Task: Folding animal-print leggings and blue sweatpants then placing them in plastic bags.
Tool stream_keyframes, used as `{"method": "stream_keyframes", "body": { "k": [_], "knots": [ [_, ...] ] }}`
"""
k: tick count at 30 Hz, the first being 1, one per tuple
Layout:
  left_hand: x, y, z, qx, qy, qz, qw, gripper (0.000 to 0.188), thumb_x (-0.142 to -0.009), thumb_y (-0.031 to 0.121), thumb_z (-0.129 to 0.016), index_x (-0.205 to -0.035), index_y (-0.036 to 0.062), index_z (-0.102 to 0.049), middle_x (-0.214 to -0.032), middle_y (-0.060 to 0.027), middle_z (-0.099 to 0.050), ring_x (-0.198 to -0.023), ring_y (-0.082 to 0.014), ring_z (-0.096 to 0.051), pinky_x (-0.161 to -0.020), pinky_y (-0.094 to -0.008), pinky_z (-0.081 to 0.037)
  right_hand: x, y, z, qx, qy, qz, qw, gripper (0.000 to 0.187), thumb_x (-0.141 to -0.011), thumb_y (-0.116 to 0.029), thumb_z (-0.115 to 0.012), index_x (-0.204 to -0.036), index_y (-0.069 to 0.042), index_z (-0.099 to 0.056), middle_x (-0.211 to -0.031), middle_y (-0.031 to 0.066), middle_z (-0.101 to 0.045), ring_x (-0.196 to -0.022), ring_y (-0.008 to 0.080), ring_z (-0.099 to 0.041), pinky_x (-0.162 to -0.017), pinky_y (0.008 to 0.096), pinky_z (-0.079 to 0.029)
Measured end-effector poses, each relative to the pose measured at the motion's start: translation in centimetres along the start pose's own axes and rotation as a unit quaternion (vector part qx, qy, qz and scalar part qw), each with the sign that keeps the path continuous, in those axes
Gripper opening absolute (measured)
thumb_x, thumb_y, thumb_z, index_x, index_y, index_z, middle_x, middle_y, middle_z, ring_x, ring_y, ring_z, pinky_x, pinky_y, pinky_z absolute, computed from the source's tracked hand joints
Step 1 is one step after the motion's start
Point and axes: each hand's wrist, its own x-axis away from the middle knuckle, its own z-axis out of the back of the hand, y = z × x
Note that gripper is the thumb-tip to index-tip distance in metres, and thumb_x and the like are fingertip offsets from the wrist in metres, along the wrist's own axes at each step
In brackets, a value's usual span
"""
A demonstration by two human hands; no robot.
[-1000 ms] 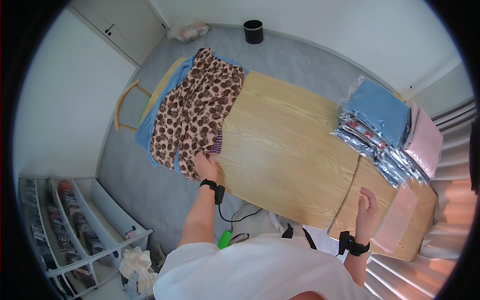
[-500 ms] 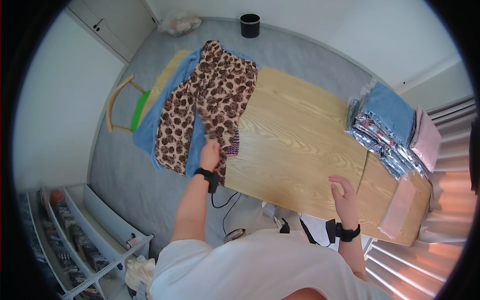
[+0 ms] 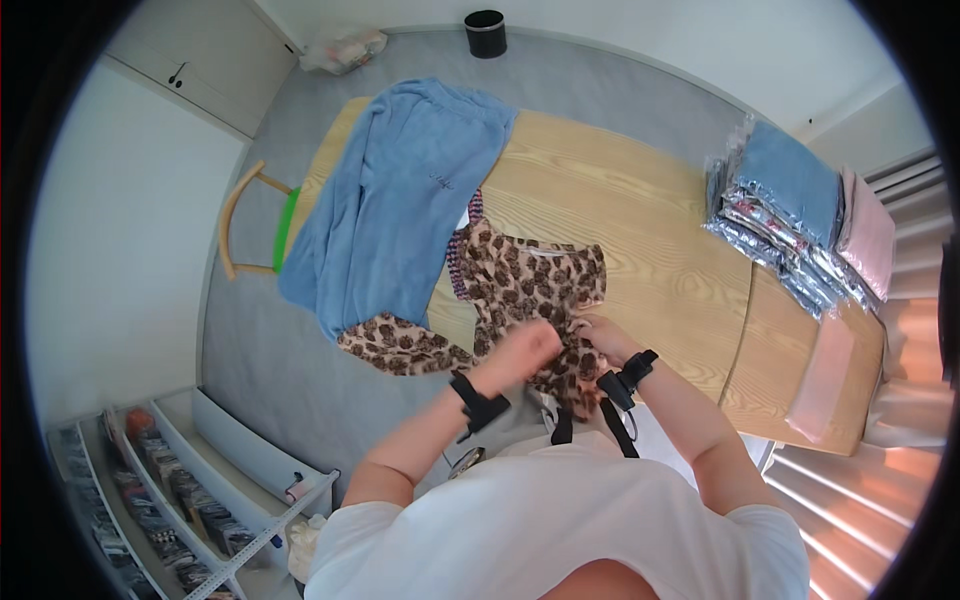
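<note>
Brown-on-beige print garment (image 3: 530, 285): on near side of table (image 3: 640, 215), approx. centre, directly before the person; upper part spread on the wood, lower end bunched around the hands, close to the person's waist. Pale strip visible nr its far edge.

R hand (image 3: 603, 337): fingers bent, thumb & fingertips together, clamped on print garment's R side. L hand (image 3: 530, 350): over the same cloth, just beside R hand, fingers curled; motion-blurred, so can't tell if it grips cloth or only rests on it. Black strap w/ small box on each wrist.

Blue garment (image 3: 400, 190): laid over L end of table, plush-looking, sm. dark stitched mark nr its R side. More of the same brown print shows below its near hem, running twd L hand. Purplish patterned cloth (image 3: 455, 268) btwn blue garment & print garment, partly covered.

R end of table: stack of clear-bagged folded garments (image 3: 785, 185), blue one on top; pink bagged item (image 3: 866, 235) against its R side; flat pink piece (image 3: 823, 375) nearer the person.

Surroundings: chair w/ green seat (image 3: 286, 230) at table's L end; black bin (image 3: 486, 36) on floor beyond; shelf unit (image 3: 245, 480) lower L.
</note>
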Motion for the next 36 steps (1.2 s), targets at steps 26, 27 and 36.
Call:
{"method": "stream_keyframes", "body": {
  "k": [26, 27, 36],
  "knots": [
    [-3.3, 3.9, -5.4, 0.048, 0.056, 0.049, 0.996, 0.021, -0.088, 0.016, -0.062, -0.098, -0.0014, -0.062, -0.077, 0.0039, -0.059, -0.062, -0.0034, -0.047, -0.055, -0.0217, -0.039, 10.3, 15.8, 5.5, 0.224, 0.131, 0.052, 0.964, 0.028, -0.075, -0.025, -0.066, -0.074, 0.002, -0.058, -0.065, 0.0142, -0.059, -0.062, 0.0236, -0.059, -0.06, 0.0359, -0.047],
    [-2.1, 5.4, -6.7, 0.075, 0.015, 0.037, 0.996, 0.019, -0.088, 0.014, -0.062, -0.099, -0.0011, -0.063, -0.081, 0.0039, -0.061, -0.065, -0.0031, -0.049, -0.057, -0.0195, -0.041, 11.2, 16.2, 5.7, 0.221, 0.135, 0.061, 0.964, 0.028, -0.075, -0.025, -0.066, -0.074, 0.002, -0.058, -0.065, 0.0142, -0.059, -0.062, 0.0236, -0.059, -0.06, 0.0359, -0.047],
    [7.4, 17.9, -18.6, 0.01, -0.11, -0.125, 0.986, 0.019, -0.081, 0.0, -0.061, -0.099, -0.0045, -0.062, -0.086, -0.0033, -0.064, -0.08, -0.0101, -0.057, -0.072, -0.0249, -0.046, 23.5, 21.8, 11.1, 0.121, 0.112, 0.031, 0.986, 0.024, -0.074, -0.027, -0.073, -0.083, -0.006, -0.066, -0.073, 0.0045, -0.063, -0.069, 0.013, -0.059, -0.063, 0.0287, -0.048]
  ]
}}
